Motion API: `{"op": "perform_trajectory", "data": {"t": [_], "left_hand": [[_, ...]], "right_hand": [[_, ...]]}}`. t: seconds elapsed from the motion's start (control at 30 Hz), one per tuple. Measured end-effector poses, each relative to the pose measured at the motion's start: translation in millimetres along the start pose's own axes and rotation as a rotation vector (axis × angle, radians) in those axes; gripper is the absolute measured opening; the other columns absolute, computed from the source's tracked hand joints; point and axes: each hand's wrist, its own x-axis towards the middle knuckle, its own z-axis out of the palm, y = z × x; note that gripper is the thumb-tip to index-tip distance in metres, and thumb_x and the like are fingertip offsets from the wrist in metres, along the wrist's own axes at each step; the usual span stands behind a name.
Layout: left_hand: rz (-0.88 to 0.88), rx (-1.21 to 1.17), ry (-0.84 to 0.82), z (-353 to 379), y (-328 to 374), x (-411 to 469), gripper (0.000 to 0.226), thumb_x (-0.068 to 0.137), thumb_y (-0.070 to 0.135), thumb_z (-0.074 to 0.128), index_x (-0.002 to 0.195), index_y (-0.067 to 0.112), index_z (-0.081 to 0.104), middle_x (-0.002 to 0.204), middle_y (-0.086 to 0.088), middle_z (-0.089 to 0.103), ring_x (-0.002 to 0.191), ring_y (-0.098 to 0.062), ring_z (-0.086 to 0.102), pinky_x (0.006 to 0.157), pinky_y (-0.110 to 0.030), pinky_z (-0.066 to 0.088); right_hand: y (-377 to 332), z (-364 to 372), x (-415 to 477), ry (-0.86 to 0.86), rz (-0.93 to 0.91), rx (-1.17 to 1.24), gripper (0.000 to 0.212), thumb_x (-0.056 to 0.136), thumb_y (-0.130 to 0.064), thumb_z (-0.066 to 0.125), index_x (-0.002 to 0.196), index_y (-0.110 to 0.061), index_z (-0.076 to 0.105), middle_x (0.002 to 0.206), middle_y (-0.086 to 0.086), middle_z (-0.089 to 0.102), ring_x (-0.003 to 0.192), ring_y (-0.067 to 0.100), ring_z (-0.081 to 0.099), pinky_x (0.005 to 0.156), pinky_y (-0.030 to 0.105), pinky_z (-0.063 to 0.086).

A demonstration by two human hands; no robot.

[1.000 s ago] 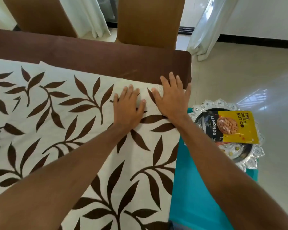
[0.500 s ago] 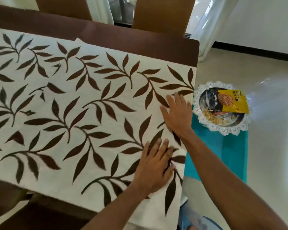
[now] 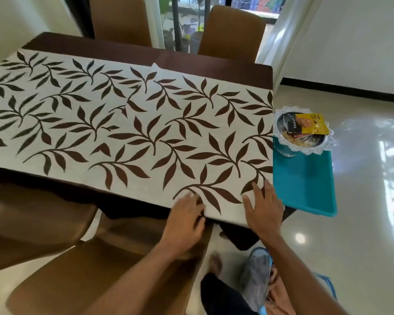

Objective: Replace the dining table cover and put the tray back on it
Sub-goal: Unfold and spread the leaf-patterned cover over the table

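Observation:
A cream table cover (image 3: 132,123) printed with brown leaves lies flat over the dark brown dining table (image 3: 209,64). My left hand (image 3: 187,219) rests at the cover's near edge, fingers spread, fingertips on the cloth. My right hand (image 3: 263,208) presses flat on the cover's near right corner with straight fingers. A silver tray (image 3: 314,148) with a scalloped rim holds a yellow and black almond packet (image 3: 309,125). It sits on a teal surface (image 3: 305,185) just right of the table.
Brown chairs stand at the far side (image 3: 230,35) and the near side (image 3: 100,269) of the table. Glossy tiled floor (image 3: 362,223) spreads to the right. White curtains (image 3: 282,30) hang by the window behind. A crumpled grey and blue cloth (image 3: 257,271) lies near my legs.
Both hands slid along the cover from its far right corner toward me to the near edge. The view pulled back, so the whole cover now shows.

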Motion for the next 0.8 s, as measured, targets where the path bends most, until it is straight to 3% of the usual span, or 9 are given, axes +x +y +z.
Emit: {"op": "perform_trajectory", "data": {"t": [0.1,0.17,0.27,0.43,0.57,0.67,0.8], "left_hand": [[-0.124,0.026,0.064,-24,-38,0,0.055,0.102,0.041,0.046,0.154,0.03,0.032,0.167,0.003,0.014,0.155,-0.017,0.002,0.125,-0.04,0.008],[-0.202,0.078,0.043,-36,-61,4,0.062,0.102,0.043,0.043,0.158,0.029,0.021,0.168,0.0,0.005,0.155,-0.02,-0.004,0.126,-0.043,0.007],[-0.316,0.105,-0.038,-46,-92,5,0.067,0.102,0.048,0.042,0.159,0.027,0.016,0.168,-0.003,0.003,0.155,-0.024,-0.003,0.126,-0.046,0.008],[-0.294,0.108,-0.044,-62,-129,-5,0.054,0.099,0.046,0.05,0.149,0.028,0.042,0.161,0.0,0.031,0.149,-0.02,0.026,0.122,-0.043,0.026],[-0.283,0.089,0.039,-78,-161,-14,0.039,0.099,0.041,0.051,0.134,0.026,0.059,0.147,0.001,0.052,0.137,-0.017,0.044,0.111,-0.042,0.041],[-0.29,0.073,0.111,-91,-188,-16,0.04,0.099,0.038,0.052,0.135,0.022,0.059,0.146,-0.001,0.052,0.138,-0.017,0.044,0.113,-0.04,0.04],[-0.263,0.091,0.131,-114,-242,-21,0.049,0.097,0.033,0.056,0.143,0.019,0.051,0.156,-0.006,0.042,0.149,-0.024,0.03,0.12,-0.041,0.026]], "right_hand": [[-26,4,-8,-0.016,-0.126,0.008,0.056,0.103,-0.057,0.034,0.151,-0.028,0.041,0.166,0.006,0.024,0.154,0.027,0.022,0.123,0.058,0.018],[-49,9,-2,-0.052,-0.197,0.039,0.057,0.103,-0.059,0.031,0.152,-0.031,0.038,0.168,0.003,0.02,0.155,0.024,0.016,0.124,0.058,0.01],[-91,20,12,-0.108,-0.288,0.019,0.061,0.104,-0.06,0.024,0.157,-0.03,0.029,0.169,0.004,0.014,0.157,0.024,0.01,0.124,0.061,0.01],[-175,47,20,-0.154,-0.393,-0.005,0.062,0.105,-0.059,0.019,0.16,-0.03,0.021,0.17,0.005,0.011,0.157,0.027,0.007,0.122,0.065,0.004],[-235,67,-21,-0.238,-0.65,-0.041,0.061,0.105,-0.059,0.017,0.159,-0.03,0.022,0.17,0.004,0.012,0.157,0.026,0.006,0.122,0.064,0.002],[-258,72,-39,-0.267,-0.775,0.018,0.059,0.106,-0.059,0.02,0.156,-0.03,0.032,0.168,0.002,0.02,0.156,0.023,0.013,0.123,0.06,0.002],[-297,80,-19,-0.209,-0.719,0.044,0.056,0.106,-0.055,0.025,0.154,-0.029,0.035,0.167,0.001,0.025,0.155,0.021,0.017,0.124,0.059,0.012]]}}
